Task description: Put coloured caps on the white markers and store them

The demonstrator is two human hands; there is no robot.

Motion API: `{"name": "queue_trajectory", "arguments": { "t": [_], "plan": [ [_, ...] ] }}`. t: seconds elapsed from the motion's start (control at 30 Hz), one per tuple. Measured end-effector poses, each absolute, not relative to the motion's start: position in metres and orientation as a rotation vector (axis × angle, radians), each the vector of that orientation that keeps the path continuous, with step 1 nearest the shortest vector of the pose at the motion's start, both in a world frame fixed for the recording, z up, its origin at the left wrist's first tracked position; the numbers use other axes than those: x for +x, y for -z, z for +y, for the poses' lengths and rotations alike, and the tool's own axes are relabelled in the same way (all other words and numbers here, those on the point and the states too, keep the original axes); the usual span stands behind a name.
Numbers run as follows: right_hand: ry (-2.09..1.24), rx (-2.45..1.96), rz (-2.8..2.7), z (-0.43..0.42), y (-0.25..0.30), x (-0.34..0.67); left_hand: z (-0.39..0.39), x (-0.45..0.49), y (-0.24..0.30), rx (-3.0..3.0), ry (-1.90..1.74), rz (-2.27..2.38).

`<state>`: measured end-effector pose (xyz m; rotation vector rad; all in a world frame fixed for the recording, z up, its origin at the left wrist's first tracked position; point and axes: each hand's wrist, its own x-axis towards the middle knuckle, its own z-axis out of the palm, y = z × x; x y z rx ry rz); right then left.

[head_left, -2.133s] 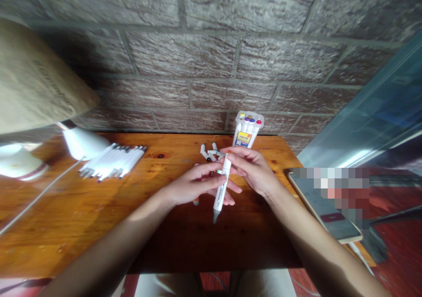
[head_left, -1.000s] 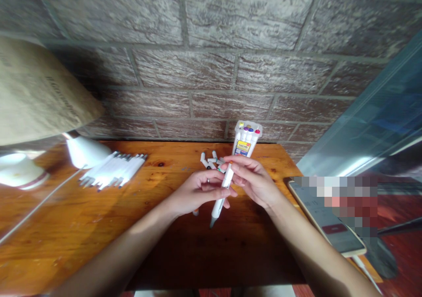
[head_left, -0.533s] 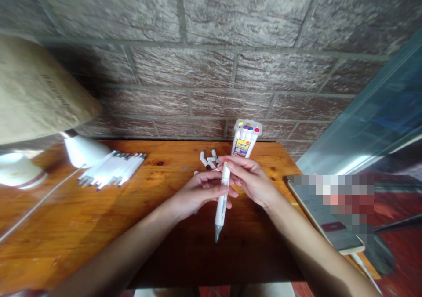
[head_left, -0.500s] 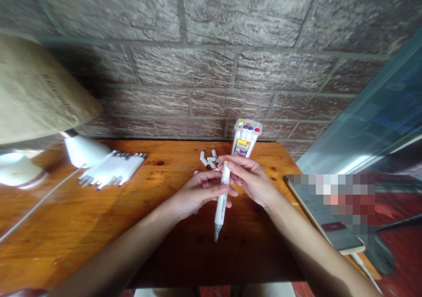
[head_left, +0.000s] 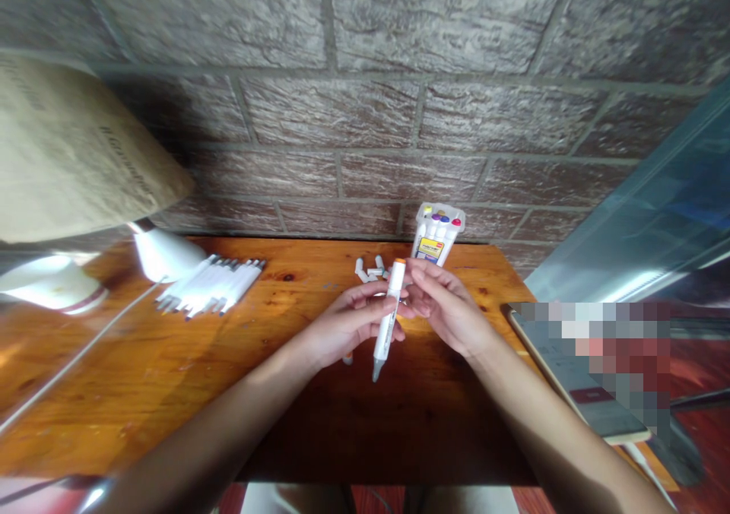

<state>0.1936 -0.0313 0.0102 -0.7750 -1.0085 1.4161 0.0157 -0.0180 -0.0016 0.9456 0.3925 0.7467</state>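
Note:
A white marker (head_left: 388, 318) with an orange top end and a grey tip pointing down toward me is held over the wooden table (head_left: 285, 392). My left hand (head_left: 347, 324) pinches its barrel. My right hand (head_left: 442, 305) has its fingers closed against the marker's upper part. Behind the hands lie several loose marker caps (head_left: 370, 268). A clear marker case (head_left: 436, 234) with coloured markers in it stands against the brick wall. A second marker shows partly under my left hand.
A row of several white markers (head_left: 212, 286) lies at the back left, near a white lamp (head_left: 153, 252) and its cord. A brown paper bag (head_left: 68, 157) stands far left. A tablet (head_left: 576, 377) rests on the table's right edge.
The marker has tilted slightly and its orange top end now shows above my fingers. The camera view has shifted a little to the left; both hands stay on the marker.

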Motion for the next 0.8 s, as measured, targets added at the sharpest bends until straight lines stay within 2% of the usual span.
{"name": "queue_trajectory", "arguments": {
  "t": [0.33,0.57,0.8],
  "plan": [
    [-1.536,-0.668,-1.046,-0.033,-0.014,0.196,-0.015,0.013,-0.003,1.269,-1.122,0.514],
    [-1.573,-0.603,-1.098,-0.034,-0.010,0.196,-0.012,0.010,-0.007,1.495,-1.257,0.589],
    [-1.587,-0.599,-1.188,-0.037,-0.003,0.188,-0.015,0.015,0.000,1.499,-1.137,0.616]
  ]
}}
